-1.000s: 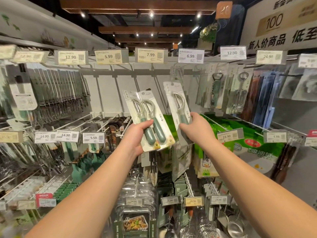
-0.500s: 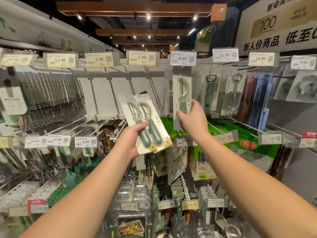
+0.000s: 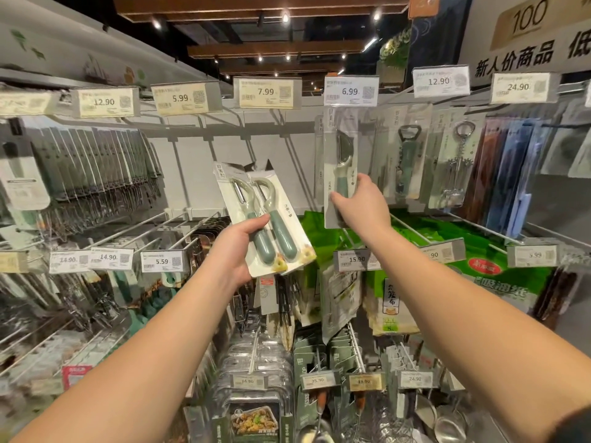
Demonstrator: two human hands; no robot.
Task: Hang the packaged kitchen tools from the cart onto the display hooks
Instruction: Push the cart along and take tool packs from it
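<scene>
Right hand (image 3: 363,204) gripping one peeler pack (image 3: 339,161), raised to hook under 6.99 tag (image 3: 350,91); seating unclear. Left hand (image 3: 238,247) gripping two peeler packs (image 3: 267,215), unhung. Cart unseen.

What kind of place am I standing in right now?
Most likely a shop's kitchenware aisle: price tags such as the 6.99 tag hang above display hooks, with rows of packaged tools like the bottle opener.

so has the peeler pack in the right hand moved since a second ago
Yes. The right hand has lifted its peeler pack up and right, from below the 6.99 price tag to right under it.
</scene>
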